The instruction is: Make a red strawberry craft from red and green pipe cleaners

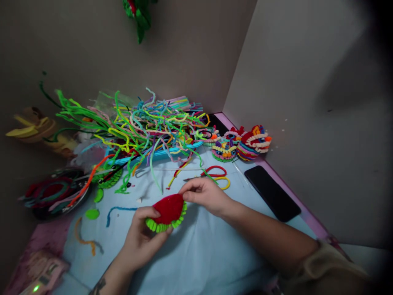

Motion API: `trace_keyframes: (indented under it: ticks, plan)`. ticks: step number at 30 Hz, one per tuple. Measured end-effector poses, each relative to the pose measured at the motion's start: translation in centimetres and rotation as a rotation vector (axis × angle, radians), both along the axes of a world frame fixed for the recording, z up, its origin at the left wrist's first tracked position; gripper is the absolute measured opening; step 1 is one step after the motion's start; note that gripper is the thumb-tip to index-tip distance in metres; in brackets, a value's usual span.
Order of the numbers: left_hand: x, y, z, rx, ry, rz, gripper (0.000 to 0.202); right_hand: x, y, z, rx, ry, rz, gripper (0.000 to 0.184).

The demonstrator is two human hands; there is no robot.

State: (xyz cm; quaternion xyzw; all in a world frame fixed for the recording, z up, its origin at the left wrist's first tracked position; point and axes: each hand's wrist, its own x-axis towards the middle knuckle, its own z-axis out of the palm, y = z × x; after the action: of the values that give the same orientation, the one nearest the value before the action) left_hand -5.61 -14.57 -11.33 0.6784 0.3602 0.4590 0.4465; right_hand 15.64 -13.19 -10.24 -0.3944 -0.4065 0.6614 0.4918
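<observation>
Two bare hands, left hand point(139, 239) and right hand point(206, 196), forearms uncovered. Dark tattoo point(98, 285) on left forearm, frame edge at 7 o'clock, partly cut off. Tan short sleeve point(333, 262), loosely creased, on right arm at 4 o'clock.

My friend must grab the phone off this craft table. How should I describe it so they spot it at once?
Start at the blue-covered table and follow its right edge along the wall. Just nearer than the bright coiled toys lies the phone. It is a flat, plain black slab, unlike the fuzzy coloured things around it.
</observation>
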Motion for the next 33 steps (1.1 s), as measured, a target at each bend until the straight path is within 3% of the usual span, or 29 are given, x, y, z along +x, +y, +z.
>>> trace_keyframes:
  ticks: [7, 17, 21, 27, 33]
  plan:
    - [0.0, -0.1, -0.3, 0.045, 0.056, -0.016, 0.04, -0.1, 0.1, -0.5, -0.094, 0.116, -0.013, 0.024]
    - [0.3, 0.9, 0.2, -0.394, -0.17, -0.102, 0.047, 0.2, 0.3, -0.5, -0.09, 0.174, 0.002, 0.032]
    - [0.3, 1.0, 0.1, -0.49, -0.249, -0.092, 0.051, 0.0, 0.3, -0.6, -0.1, 0.193, 0.008, 0.035]
    - [0.3, 1.0, 0.1, -0.525, -0.277, -0.07, 0.054, 0.1, 0.3, -0.5, -0.07, 0.105, -0.031, 0.032]
    - [0.2, 1.1, 0.3, -0.484, -0.223, -0.073, 0.052, 0.2, 0.3, 0.0, -0.041, -0.073, 0.05, 0.029]
